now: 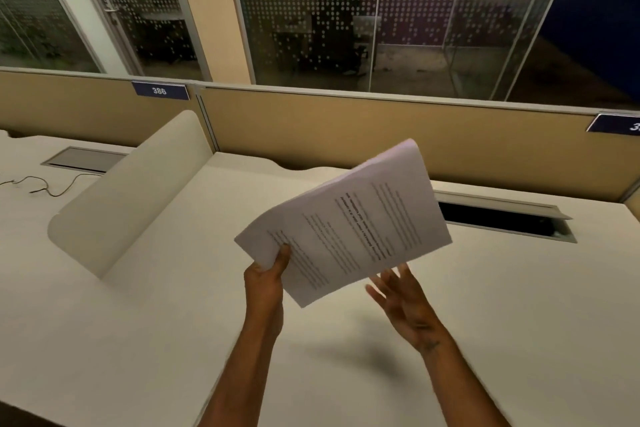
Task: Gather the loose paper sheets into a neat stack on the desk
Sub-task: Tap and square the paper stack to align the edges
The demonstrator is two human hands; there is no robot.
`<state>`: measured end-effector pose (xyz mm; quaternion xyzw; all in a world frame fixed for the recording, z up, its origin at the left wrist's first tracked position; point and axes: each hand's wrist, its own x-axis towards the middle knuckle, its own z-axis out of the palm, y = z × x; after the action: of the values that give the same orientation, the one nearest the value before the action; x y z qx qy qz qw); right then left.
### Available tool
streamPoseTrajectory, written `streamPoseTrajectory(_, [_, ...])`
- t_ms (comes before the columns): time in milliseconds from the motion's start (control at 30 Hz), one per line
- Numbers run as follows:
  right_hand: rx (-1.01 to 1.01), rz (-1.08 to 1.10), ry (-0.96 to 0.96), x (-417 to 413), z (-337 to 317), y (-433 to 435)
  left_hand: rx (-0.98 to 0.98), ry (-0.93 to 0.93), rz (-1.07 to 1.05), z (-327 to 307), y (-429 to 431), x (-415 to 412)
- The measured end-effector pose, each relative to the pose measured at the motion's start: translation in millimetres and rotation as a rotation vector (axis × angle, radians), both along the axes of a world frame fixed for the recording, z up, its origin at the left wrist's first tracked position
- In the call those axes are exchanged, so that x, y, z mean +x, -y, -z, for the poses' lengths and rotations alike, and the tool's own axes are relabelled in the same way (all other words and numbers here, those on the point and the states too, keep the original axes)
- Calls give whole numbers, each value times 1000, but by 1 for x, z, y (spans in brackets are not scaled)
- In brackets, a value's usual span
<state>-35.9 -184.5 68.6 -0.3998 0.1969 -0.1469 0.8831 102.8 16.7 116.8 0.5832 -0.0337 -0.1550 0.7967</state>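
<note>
A bundle of white printed paper sheets [349, 218] is held in the air above the cream desk [156, 305], tilted with its far edge curling up. My left hand [266, 281] pinches the bundle's near left corner, thumb on top. My right hand [405, 302] hovers just below the bundle's near right edge, palm up and fingers spread, holding nothing. I cannot tell whether its fingertips touch the paper. The sheets cast a shadow on the desk beneath.
A rounded cream divider panel [128, 191] stands on the left of the desk. An open cable slot [502, 222] lies at the back right, behind the paper. A tan partition wall [346, 125] runs along the back. A thin cable [48, 187] lies on the neighbouring desk.
</note>
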Motion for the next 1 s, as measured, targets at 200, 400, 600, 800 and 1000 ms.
streamPoseTrajectory(200, [-95,152,130,31,-52,-5,-197,-213,45,24,2,-25])
streamPoseTrajectory(400, [-437,154,-74,21,-60,6,311,110,29,17,-37,24])
streamPoseTrajectory(600, [-603,16,-147,13,-57,9,365,282,340,-11,-7,39])
streamPoseTrajectory(800, [-618,-27,-144,10,-53,9,152,189,318,2,0,29])
streamPoseTrajectory(1000, [-541,-64,-208,6,-25,-2,224,84,278,37,-1,0])
